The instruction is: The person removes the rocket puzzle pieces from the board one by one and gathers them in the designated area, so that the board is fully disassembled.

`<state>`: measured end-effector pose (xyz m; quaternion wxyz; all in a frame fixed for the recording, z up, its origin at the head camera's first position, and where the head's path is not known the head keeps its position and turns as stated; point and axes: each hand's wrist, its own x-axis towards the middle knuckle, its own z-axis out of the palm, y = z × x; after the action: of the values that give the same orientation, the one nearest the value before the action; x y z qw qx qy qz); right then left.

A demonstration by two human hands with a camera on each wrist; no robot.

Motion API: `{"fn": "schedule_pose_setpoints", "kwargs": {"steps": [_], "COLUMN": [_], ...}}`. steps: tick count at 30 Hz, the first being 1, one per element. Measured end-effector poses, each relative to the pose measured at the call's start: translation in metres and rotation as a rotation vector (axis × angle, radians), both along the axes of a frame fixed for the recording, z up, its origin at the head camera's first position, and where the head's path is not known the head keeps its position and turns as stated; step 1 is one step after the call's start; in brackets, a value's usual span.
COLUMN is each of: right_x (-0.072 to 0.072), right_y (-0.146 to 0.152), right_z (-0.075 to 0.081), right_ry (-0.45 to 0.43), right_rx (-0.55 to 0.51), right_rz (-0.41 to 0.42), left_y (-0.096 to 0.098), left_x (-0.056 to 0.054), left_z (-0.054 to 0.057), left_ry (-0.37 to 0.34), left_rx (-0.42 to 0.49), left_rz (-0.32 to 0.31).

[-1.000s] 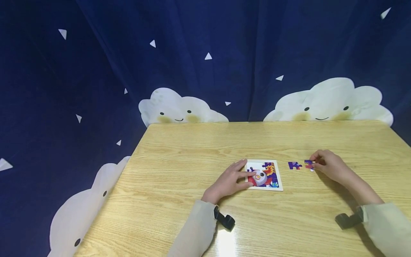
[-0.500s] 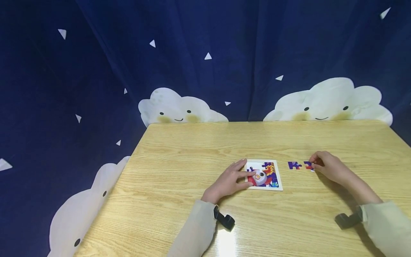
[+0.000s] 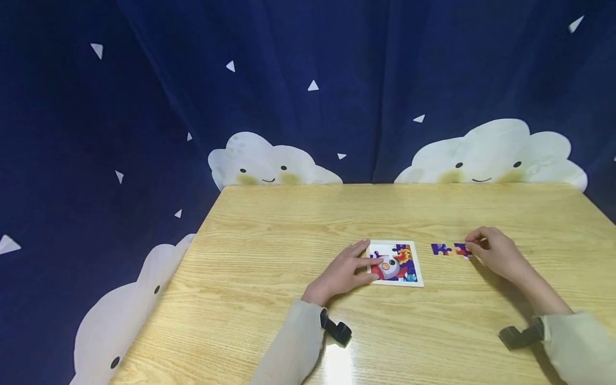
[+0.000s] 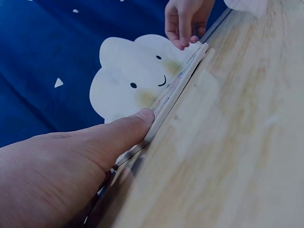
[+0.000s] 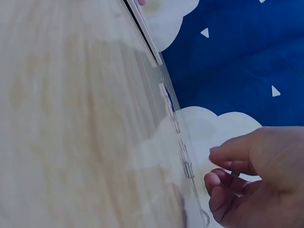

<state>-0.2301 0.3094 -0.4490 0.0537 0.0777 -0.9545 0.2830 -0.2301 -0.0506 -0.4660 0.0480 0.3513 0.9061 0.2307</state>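
In the head view, my left hand [image 3: 343, 270] lies with extended fingers over the left part of a white-framed jigsaw puzzle [image 3: 420, 267] showing a penguin. Its thumb [image 4: 135, 124] presses the near edge of the frame in the left wrist view. To the right of the puzzle, two loose purple jigsaw pieces lie on the table: one piece [image 3: 440, 249] on the left, another piece [image 3: 460, 249] beside my right hand [image 3: 495, 254]. The right hand's fingers [image 5: 228, 154] are loosely bent and appear apart from that nearer piece [image 5: 185, 159] in the right wrist view.
A light wooden table [image 3: 269, 251] carries everything. Behind it hangs a dark blue curtain [image 3: 289, 69] with white triangles and smiling clouds. Black wrist cameras [image 3: 337, 329] sit on both cuffs.
The right-hand piece has shifted slightly left and turned a little. My right hand's fingers have drawn slightly back from it. My left hand stays still on the puzzle.
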Motion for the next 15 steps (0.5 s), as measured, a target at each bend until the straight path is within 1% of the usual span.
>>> {"fn": "schedule_pose_setpoints", "kwargs": {"steps": [5, 9, 15], "right_x": [0.004, 0.005, 0.004], "right_y": [-0.009, -0.016, -0.033], "right_z": [0.000, -0.002, -0.002], "right_ry": [0.085, 0.108, 0.105], "right_rx": [-0.018, -0.035, -0.061], "right_rz": [0.022, 0.036, 0.058], "left_y": [0.000, 0.000, 0.000], "left_x": [-0.001, -0.001, -0.001], "left_z": [0.000, -0.001, -0.001], "left_ry": [-0.003, -0.001, -0.009], "left_rx": [0.007, 0.006, 0.009], "left_rz": [0.001, -0.003, 0.002]}}
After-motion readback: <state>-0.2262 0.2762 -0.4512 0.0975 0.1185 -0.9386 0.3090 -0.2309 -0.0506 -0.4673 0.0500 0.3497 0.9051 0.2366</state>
